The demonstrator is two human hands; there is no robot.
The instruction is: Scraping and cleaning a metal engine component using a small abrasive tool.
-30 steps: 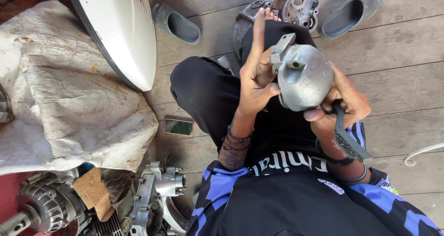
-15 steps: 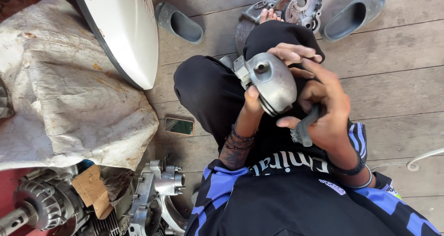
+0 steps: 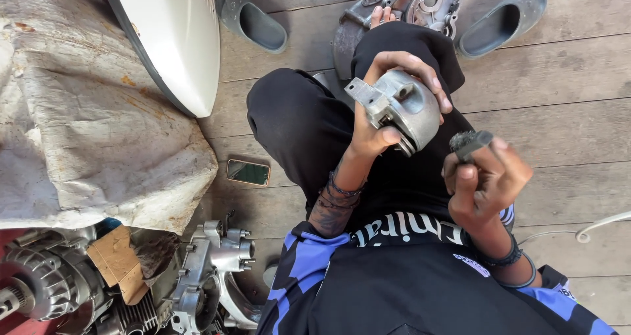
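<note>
Gripping a grey metal engine cover (image 3: 402,108) at frame centre, left hand (image 3: 378,115) wrapped around it | right hand (image 3: 486,180) pinching a small brush (image 3: 469,142) just right of it | phone (image 3: 248,172) on plank floor (image 3: 578,72), centre-left.

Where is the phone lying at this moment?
In the head view, the phone lies on the wooden floor, left of the person's black-trousered knee, beside the white cloth.
</note>
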